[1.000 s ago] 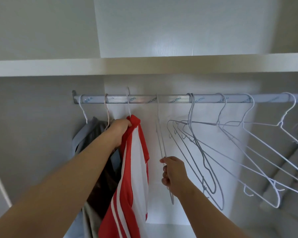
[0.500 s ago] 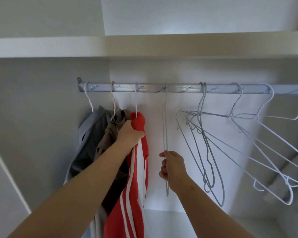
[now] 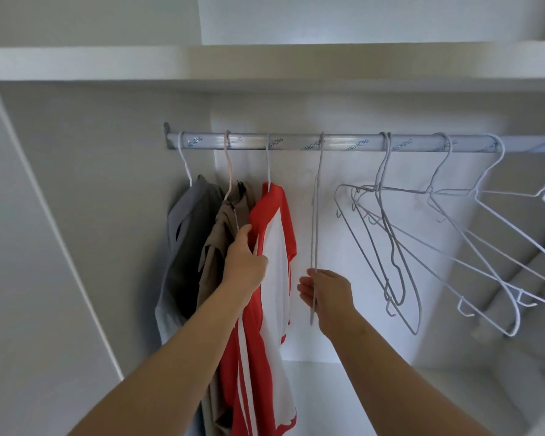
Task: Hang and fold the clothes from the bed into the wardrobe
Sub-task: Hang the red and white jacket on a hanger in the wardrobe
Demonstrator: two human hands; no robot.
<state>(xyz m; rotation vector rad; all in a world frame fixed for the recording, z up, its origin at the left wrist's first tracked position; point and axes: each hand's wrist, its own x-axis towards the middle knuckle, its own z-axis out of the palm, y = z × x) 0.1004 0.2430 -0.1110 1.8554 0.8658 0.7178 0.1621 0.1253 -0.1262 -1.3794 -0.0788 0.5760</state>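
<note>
- The wardrobe [image 3: 76, 215] is open, and a silver rail [image 3: 343, 145] runs across it from 9 o'clock to 3 o'clock, a bit above the middle of the view.
- A white shelf [image 3: 265, 62] sits over the rail at 12 o'clock.
- Three clothes hang on the rail on its left part.
- The grey top [image 3: 186, 234] is the one most to the left, at 9 o'clock from the middle.
- The tan top [image 3: 222, 228] hangs just beside it, touching it.
- The red and white shirt [image 3: 277, 247] hangs next, near the middle, and falls down to 6 o'clock. It touches the tan top.
- The left hand [image 3: 244, 265] is at 7 o'clock, just under the middle. Its fingers are tucked in between the tan top and the shirt, and its thumb is on the front, so it grips the shirt's left edge.
- A thin wire hanger [image 3: 316, 215] hangs bare at 3 o'clock from the shirt, turned so only its edge shows.
- The right hand [image 3: 328, 294] is at 5 o'clock. Its fingers curl round the low part of that hanger and hold it.
- More empty hangers [image 3: 387, 247] hang on the rail out at 3 o'clock, some grey and some white, tilted and tangled.
</note>
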